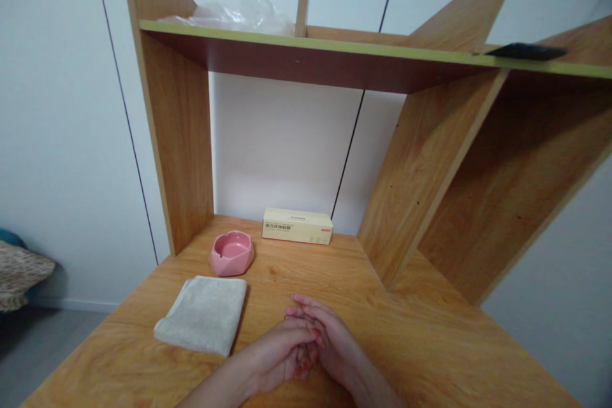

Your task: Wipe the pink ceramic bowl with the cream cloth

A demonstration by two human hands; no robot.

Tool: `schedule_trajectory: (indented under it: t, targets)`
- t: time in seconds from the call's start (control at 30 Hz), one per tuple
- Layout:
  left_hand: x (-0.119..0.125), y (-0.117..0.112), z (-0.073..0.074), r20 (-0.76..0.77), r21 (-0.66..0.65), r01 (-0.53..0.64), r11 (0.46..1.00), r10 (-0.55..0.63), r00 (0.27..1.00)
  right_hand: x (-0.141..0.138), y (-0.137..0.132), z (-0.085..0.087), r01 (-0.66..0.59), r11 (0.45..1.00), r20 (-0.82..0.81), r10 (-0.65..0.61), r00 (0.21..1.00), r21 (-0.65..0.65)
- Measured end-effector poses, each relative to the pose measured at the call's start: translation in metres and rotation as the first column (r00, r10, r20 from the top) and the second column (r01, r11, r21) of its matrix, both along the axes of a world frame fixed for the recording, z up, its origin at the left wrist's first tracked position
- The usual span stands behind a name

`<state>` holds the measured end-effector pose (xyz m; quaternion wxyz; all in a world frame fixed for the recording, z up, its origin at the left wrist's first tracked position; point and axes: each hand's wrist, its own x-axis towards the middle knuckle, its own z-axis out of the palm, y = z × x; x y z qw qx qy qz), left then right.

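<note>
Near the front of the wooden desk (406,344), my left hand (280,354) and my right hand (337,338) rest against each other. The left one is closed, its thumb and curled fingers lying on the right hand's fingers. My right hand has some fingers stretched out toward the upper left; others are partly hidden in the overlap. No object shows in either hand. Left of the hands lies a folded grey cloth (203,315). Behind the cloth stands a pink faceted ashtray (232,261). A long cream cardboard box (296,226) with dark printed characters sits against the back wall.
Wooden side panels (179,140) and a slanted divider (421,185) bound the desk. Overhead runs a shelf (335,44) bearing crumpled clear plastic (243,13) and a flat dark object (526,51). Patterned fabric (23,271) shows at the far left.
</note>
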<state>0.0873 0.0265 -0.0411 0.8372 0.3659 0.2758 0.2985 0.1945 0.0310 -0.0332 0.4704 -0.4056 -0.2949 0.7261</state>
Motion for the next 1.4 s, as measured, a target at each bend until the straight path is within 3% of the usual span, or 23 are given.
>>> schedule_trajectory:
  t: [1.1,1.4]
  targets:
    - [0.0007,-0.0023,0.002,0.013,-0.01,-0.01,1.0,0.01,1.0,0.0002,0.0024,-0.0044,-0.001,1.0,0.006,0.001,1.0,0.011]
    - [0.0002,0.001,-0.0035,0.008,-0.017,0.005,1.0,-0.005,1.0,-0.0001,0.002,-0.0036,-0.008,1.0,0.004,0.008,1.0,-0.004]
